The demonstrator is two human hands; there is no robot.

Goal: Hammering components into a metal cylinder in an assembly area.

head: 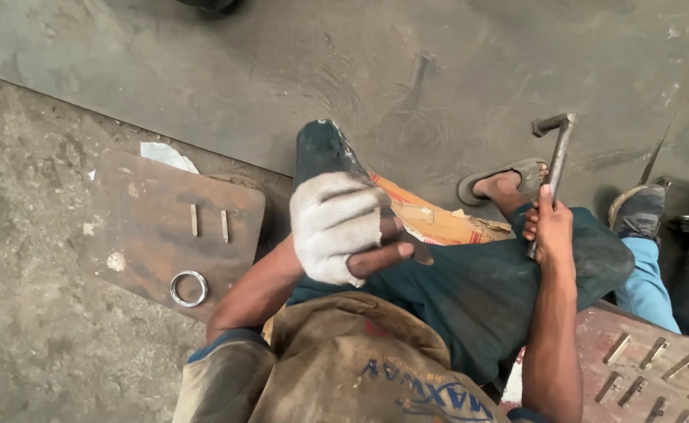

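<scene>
Rusty flat steel plate [156, 227], left of the gloved hand, bearing two short metal strips [208, 223] side by side and, nearer the person, a shiny metal ring [188, 287], all lying loose on its pitted surface. Left hand [344, 227] in a worn white knitted glove with fingertips bare, curled over the knee, thumb and fingers pinching a small dark piece too hidden to identify; beyond it, creased cardboard [438, 223]. Right hand [549, 231] closed round the shaft of a grey metal hammer [556, 160], head up; right of its forearm, a reddish plate [595, 352] carrying rows of short metal strips.
</scene>
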